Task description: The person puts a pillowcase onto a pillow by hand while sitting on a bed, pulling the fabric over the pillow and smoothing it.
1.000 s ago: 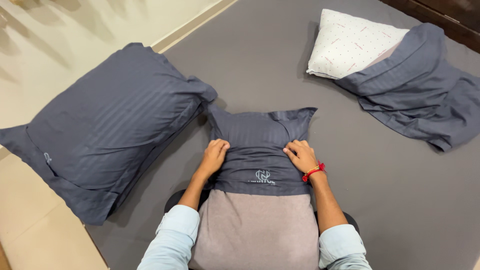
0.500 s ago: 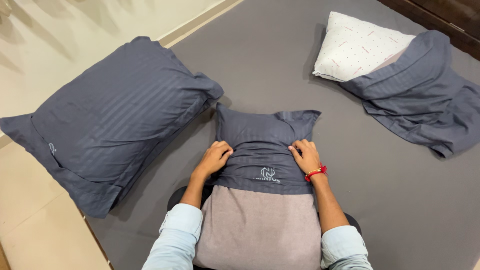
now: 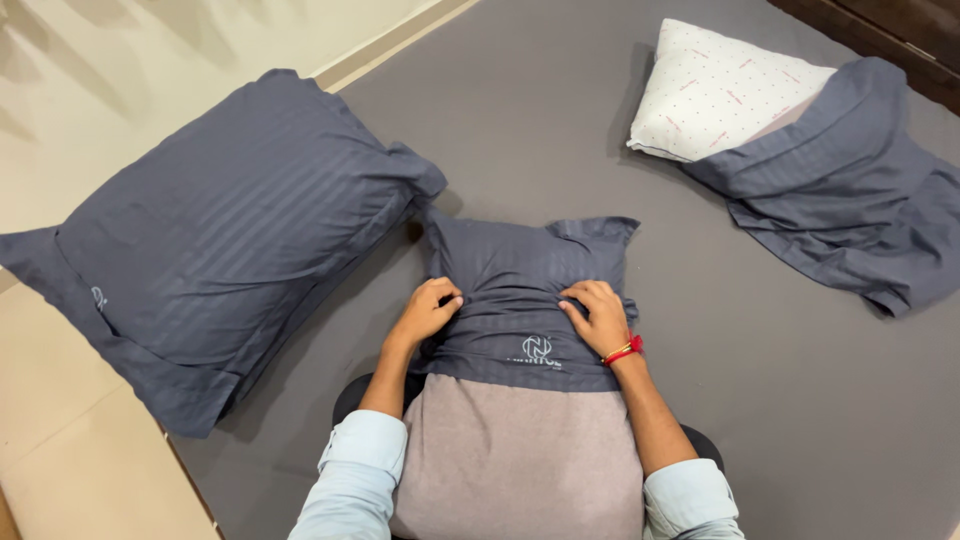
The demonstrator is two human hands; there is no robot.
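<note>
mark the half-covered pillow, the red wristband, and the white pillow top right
half-covered pillow (image 3: 515,455), head view, on its bare taupe lower part.
red wristband (image 3: 622,349), head view, on the band at the right wrist.
white pillow (image 3: 720,90), head view, on its uncovered dotted face.

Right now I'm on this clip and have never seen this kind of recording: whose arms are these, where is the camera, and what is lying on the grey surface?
There is no machine here. The camera sits on a person's head and looks down, so the two arms coming up from the bottom edge are that person's own. The left hand and the right hand, which wears a red wrist thread, each pinch a fold of a dark blue pillowcase. That case covers only the far part of a taupe pillow; the near part is bare. All of this lies on a grey sheet. To the left lies a large pillow in a fully fitted dark blue case. At the far right, a white dotted pillow sticks halfway out of another dark blue case.
</note>
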